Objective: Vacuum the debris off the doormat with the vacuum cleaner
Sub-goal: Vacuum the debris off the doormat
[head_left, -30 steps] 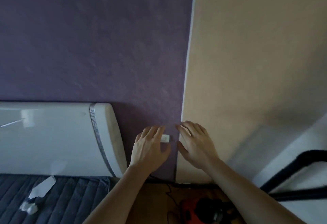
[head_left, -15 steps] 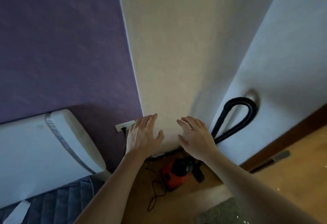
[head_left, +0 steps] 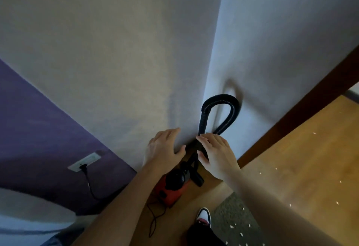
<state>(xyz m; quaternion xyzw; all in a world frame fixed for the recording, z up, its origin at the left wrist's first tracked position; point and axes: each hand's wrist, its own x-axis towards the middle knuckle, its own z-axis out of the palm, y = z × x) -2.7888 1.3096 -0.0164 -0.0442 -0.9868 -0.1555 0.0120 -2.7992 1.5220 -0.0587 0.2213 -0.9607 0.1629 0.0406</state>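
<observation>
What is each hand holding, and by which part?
Nothing is held. Left hand and right hand are open above the red vacuum cleaner. The right overlaps the black hose but shows no grip on it.

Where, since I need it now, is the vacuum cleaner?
Head view, low centre: the vacuum cleaner sits on the floor at the wall corner, left of the doormat.

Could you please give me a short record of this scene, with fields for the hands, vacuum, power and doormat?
left hand: open, fingers spread, holds nothing
right hand: open, in front of the hose's lower end, no grip
vacuum cleaner: red, on the floor at the wall corner
hose: black, loops up against the wall
plug: in the wall socket
doormat: white debris on it
</observation>
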